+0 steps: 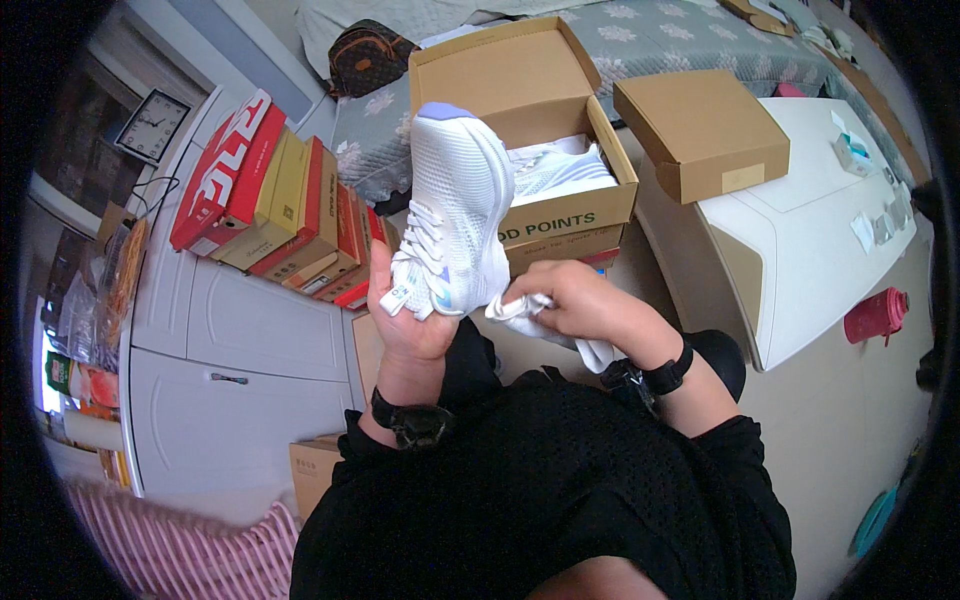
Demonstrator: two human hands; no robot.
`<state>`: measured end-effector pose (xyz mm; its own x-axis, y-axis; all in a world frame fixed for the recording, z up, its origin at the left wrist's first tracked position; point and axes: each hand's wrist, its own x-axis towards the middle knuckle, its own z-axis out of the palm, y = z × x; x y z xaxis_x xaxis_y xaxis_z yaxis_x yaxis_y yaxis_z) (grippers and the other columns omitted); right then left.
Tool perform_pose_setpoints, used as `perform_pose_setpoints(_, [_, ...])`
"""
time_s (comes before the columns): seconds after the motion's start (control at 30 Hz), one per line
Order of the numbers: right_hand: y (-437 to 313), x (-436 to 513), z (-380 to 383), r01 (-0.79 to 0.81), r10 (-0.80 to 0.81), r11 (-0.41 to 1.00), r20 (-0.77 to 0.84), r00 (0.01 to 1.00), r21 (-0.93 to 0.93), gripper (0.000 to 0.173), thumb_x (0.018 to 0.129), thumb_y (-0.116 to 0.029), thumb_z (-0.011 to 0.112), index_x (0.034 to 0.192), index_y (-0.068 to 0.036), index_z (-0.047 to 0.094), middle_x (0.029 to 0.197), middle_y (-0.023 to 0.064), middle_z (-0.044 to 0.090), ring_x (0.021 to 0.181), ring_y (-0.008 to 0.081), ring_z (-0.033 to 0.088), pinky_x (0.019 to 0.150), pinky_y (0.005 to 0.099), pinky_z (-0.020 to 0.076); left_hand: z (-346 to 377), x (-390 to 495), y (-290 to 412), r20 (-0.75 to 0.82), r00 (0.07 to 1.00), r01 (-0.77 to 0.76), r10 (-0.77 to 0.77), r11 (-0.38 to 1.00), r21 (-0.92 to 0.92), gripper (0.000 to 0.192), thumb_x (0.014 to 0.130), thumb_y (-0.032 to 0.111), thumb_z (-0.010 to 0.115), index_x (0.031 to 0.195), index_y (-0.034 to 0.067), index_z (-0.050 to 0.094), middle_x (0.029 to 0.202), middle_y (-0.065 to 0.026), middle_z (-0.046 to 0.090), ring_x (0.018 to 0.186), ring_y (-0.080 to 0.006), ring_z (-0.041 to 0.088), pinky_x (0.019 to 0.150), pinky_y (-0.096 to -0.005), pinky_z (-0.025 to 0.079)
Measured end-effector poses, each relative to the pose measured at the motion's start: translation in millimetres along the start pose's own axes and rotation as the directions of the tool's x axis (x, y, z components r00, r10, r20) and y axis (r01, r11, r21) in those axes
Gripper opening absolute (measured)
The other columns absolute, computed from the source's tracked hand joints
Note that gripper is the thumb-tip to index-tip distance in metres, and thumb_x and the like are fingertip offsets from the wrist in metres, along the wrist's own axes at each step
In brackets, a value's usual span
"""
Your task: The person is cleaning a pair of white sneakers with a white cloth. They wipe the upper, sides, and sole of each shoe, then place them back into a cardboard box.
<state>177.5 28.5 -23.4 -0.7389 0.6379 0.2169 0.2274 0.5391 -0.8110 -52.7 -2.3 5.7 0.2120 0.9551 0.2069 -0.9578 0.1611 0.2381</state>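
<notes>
A white knit sneaker (pixel 454 202) with white laces and a lilac toe tip rests heel-down on the palm of my left hand (pixel 409 319), toe pointing away from me. My left fingers are partly hidden behind it. Beside the shoe's heel, my right hand (pixel 574 304) grips a crumpled white cloth (pixel 525 315), its loose end hanging below the palm. The cloth lies very near the heel; whether they touch I cannot tell. Behind the sneaker stands an opened cardboard shoe box (pixel 630 199) with a matching white sneaker (pixel 559 172) and white paper inside.
Several shoe boxes (pixel 270 210) stand in a row on the white cabinet (pixel 262 322) at left. A closed cardboard box (pixel 697 127) sits at the edge of a white table (pixel 810 225). A brown bag (pixel 367 60) lies on the bed (pixel 630 45). A pink cup (pixel 874 315) is at right.
</notes>
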Motion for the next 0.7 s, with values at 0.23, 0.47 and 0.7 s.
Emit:
perform_pose_setpoints(0.23, [-6.4, -5.6, -23.2, 0.001, -0.007, 0.985, 0.034, 0.999, 0.171, 0.038, 0.077, 0.0, 0.069, 0.114, -0.008, 0.071, 0.107, 0.0154, 0.071, 0.103, 0.0316, 0.067, 0.092, 0.0379, 0.0511, 0.1, -1.3, 2.2, 0.032, 0.999, 0.002, 0.0, 0.999, -0.052, 0.075, 0.104, 0.055, 0.039, 0.15, -0.004, 0.034, 0.152, -0.0203, 0.044, 0.14, -0.0367, 0.043, 0.119, -0.0511, 0.029])
perform_pose_setpoints(0.47, [-10.8, -12.2, -44.0, 0.011, 0.083, 0.865, -0.165, 0.983, 0.502, 0.033, 0.08, -0.003, 0.074, 0.114, -0.004, 0.07, 0.108, 0.0039, 0.072, 0.099, 0.0126, 0.065, 0.091, 0.0301, 0.0499, -0.8, -1.1, -2.8, -0.041, 0.999, 0.021, -0.02, 1.0, 0.015, 0.07, 0.105, 0.048, 0.041, 0.15, -0.005, 0.035, 0.152, -0.0219, 0.043, 0.141, -0.0375, 0.041, 0.12, -0.0516, 0.028])
perform_pose_setpoints(0.7, [-18.1, -23.1, -51.9, 0.365, 0.209, 0.688, -0.653, 0.727, 0.627, 0.037, 0.081, 0.0, 0.074, 0.117, -0.004, 0.066, 0.103, 0.0002, 0.068, 0.093, 0.0089, 0.062, 0.085, 0.0263, 0.05, -1.0, 0.0, -8.7, -0.108, 0.994, 0.04, -0.036, 0.999, 0.035, 0.075, 0.105, 0.051, 0.041, 0.15, -0.007, 0.032, 0.154, -0.0242, 0.04, 0.142, -0.0403, 0.039, 0.12, -0.0532, 0.027])
